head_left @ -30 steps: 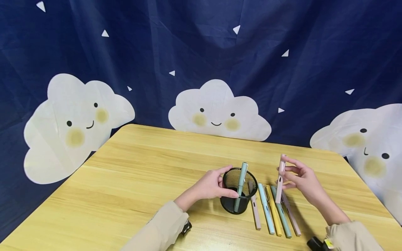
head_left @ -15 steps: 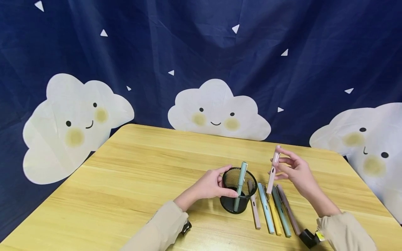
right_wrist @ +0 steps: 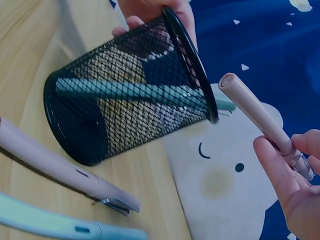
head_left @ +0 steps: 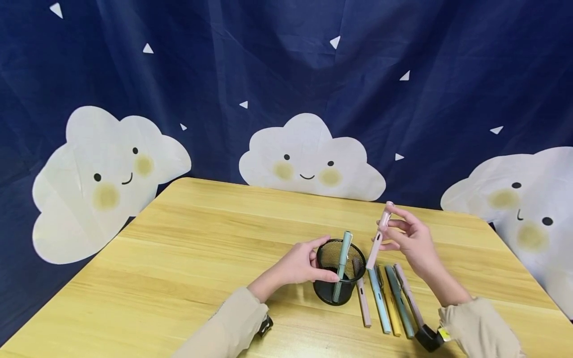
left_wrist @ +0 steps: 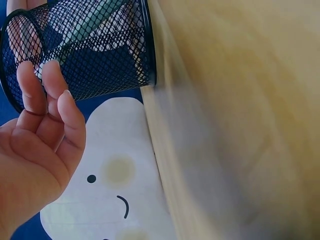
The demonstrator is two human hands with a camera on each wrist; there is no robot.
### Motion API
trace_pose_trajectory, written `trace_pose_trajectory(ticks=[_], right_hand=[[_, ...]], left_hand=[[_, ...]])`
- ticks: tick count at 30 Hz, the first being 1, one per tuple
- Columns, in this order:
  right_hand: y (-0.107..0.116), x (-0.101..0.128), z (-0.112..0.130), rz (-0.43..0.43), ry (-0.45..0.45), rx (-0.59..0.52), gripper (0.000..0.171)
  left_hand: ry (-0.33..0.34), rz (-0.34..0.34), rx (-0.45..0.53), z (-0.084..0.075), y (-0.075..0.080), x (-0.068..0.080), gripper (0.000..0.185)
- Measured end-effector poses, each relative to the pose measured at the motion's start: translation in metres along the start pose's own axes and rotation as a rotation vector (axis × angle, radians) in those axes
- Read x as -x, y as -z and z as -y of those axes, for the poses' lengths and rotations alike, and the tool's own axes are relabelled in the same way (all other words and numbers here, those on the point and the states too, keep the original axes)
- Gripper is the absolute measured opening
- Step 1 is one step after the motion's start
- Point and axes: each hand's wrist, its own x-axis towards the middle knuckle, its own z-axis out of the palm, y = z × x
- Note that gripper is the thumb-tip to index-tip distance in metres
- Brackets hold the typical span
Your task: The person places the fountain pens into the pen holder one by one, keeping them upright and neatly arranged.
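My left hand grips the rim of a black mesh pen holder, thumb at the near side and fingers round the far side. Inside it a light green pen leans, its clip end sticking out over the rim. My right hand pinches a pale pink pen by its cap end. This pen slants above the table, its lower end just right of the holder's rim. The right wrist view shows the pink pen's free end pointing toward the mouth of the pen holder.
On the wooden table, right of the holder, lie a pink pen, a light blue pen, a yellow pen, a dark green pen and a mauve pen side by side. A blue cloud-print curtain hangs behind.
My right hand has moved left and slightly up with the pale pink pen, from above the lying pens to beside the holder's rim; the pen tilts more. My left hand and the holder stay put.
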Motion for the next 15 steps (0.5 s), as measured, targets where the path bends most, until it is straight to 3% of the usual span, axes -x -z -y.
trace_pose_trajectory(ticks=[15], right_hand=[[-0.019,0.002,-0.016,-0.064,0.073,0.114,0.047]], left_hand=[[0.002,-0.003,0.039,0.001,-0.001,0.0,0.085]])
